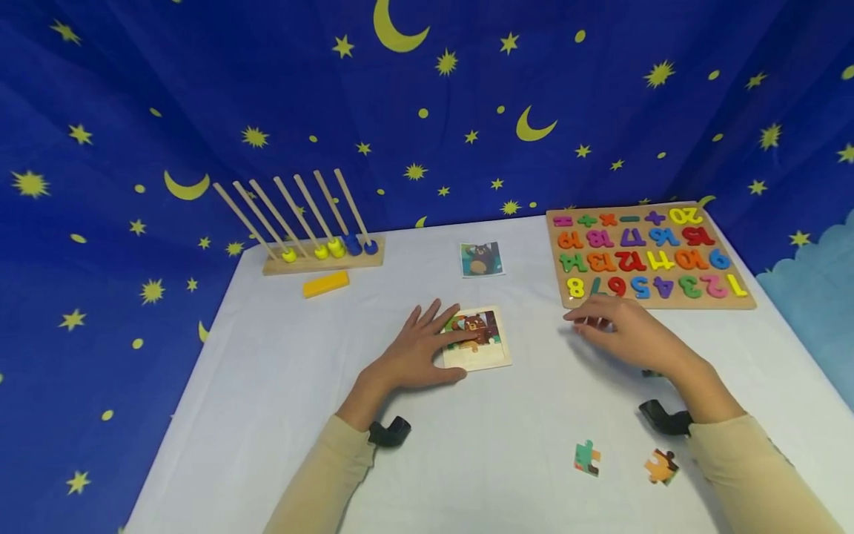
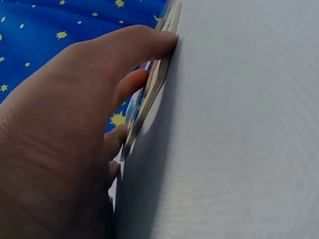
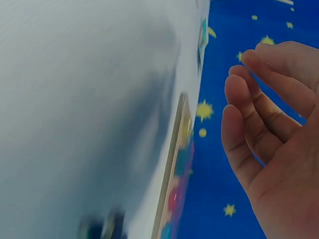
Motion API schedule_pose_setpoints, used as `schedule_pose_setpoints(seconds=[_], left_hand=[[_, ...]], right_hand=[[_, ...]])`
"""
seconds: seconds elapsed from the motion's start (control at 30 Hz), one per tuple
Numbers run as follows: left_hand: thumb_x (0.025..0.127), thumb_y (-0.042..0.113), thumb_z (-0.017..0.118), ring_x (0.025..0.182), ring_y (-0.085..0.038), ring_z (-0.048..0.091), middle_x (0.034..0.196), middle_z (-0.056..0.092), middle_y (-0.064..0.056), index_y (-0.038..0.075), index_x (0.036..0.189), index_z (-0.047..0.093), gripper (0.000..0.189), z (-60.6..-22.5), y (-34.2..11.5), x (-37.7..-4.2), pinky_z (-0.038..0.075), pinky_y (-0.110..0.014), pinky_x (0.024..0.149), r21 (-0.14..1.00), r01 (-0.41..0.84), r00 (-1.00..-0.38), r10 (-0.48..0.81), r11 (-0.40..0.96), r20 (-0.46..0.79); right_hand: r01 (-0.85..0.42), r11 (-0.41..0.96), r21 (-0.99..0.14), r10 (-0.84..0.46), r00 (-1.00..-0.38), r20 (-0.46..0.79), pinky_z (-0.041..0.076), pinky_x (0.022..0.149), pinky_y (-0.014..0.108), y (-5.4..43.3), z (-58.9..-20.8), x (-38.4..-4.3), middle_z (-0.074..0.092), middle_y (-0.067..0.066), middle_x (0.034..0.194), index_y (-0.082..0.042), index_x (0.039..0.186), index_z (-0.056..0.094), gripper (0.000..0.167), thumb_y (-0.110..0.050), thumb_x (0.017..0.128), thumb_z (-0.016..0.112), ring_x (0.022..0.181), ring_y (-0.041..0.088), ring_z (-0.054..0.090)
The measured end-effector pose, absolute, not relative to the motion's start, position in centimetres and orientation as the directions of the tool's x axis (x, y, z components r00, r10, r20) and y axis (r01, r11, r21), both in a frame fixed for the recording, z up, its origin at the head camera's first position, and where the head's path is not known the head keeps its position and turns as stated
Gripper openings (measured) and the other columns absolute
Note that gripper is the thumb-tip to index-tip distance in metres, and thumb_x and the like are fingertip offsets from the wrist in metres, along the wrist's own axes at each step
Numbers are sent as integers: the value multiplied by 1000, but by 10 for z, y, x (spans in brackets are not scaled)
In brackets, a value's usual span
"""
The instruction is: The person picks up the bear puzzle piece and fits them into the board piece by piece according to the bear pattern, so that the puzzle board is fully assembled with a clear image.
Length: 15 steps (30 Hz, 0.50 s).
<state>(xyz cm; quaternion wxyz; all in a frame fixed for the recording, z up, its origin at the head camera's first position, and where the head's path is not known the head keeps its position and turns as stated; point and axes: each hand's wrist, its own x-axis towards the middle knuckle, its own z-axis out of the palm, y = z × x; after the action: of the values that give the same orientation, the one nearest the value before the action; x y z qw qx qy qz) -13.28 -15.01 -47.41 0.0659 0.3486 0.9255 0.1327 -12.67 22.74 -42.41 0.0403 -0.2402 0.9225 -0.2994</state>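
My left hand (image 1: pixel 420 352) rests spread over a small wooden jigsaw puzzle (image 1: pixel 485 359) with a bear picture. One finger lies across the bear and the thumb is at the near edge; in the left wrist view the thumb tip touches the board's rim (image 2: pixel 162 74). The lower part of the tray shows bare wood. Over the table, just short of the number board, my right hand (image 1: pixel 627 330) hangs with loosely bent fingers and nothing between them. A green puzzle piece (image 1: pixel 587 458) and an orange-brown piece (image 1: pixel 662 467) lie near the right forearm. Another piece (image 1: pixel 651 373) is mostly hidden beneath the right wrist.
A wooden number board (image 1: pixel 560 278) with coloured numerals stands at the back right. Behind the puzzle lies a bear picture card (image 1: pixel 482 259). At the back left are a peg stand (image 1: pixel 323 256) with yellow and blue beads and a yellow block (image 1: pixel 326 284). A starry blue curtain (image 1: pixel 427 133) backs the table.
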Motion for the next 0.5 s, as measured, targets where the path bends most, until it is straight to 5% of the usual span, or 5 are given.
schedule_pose_setpoints(seconds=[0.5], left_hand=[[84,74,47,146,-26,0,160,14,2,45,146,37,69,-474,-151,-133,0,-50,114,309,628,-744,668,714,-32]], right_hand=[[-380,753,-537,-390,-915,101,50,71,19,282,-430,-101,61,-10,93,-15,111,70,23,-21,90,70,79,5,54]])
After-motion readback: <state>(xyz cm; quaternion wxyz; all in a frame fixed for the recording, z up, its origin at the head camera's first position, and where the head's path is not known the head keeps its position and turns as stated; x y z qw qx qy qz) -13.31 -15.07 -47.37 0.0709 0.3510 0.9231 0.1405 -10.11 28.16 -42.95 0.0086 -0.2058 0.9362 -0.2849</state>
